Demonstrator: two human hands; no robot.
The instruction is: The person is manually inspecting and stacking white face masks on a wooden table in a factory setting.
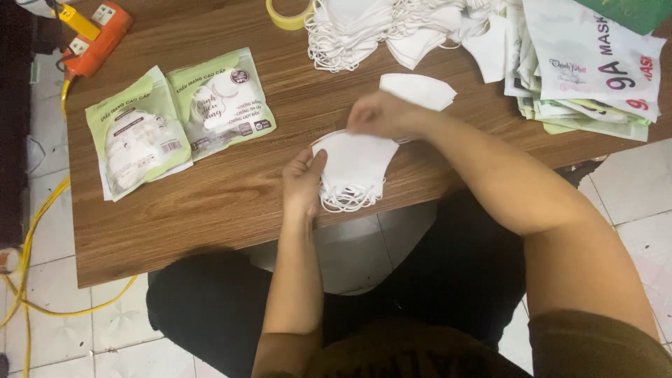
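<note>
A small stack of white folded face masks (355, 162) lies at the front of the wooden table (231, 196), its ear loops hanging over the edge. My left hand (303, 180) grips the stack's left side. My right hand (378, 115) rests on the stack's upper edge, fingers closed on the top mask. Just behind it lies a single white mask (418, 89).
Two green and white sealed mask packets (178, 119) lie to the left. A heap of loose white masks (378, 28) and a yellow tape roll (288, 14) sit at the back. Empty printed bags (591, 70) are stacked at right. An orange tool (94, 38) with yellow cable sits far left.
</note>
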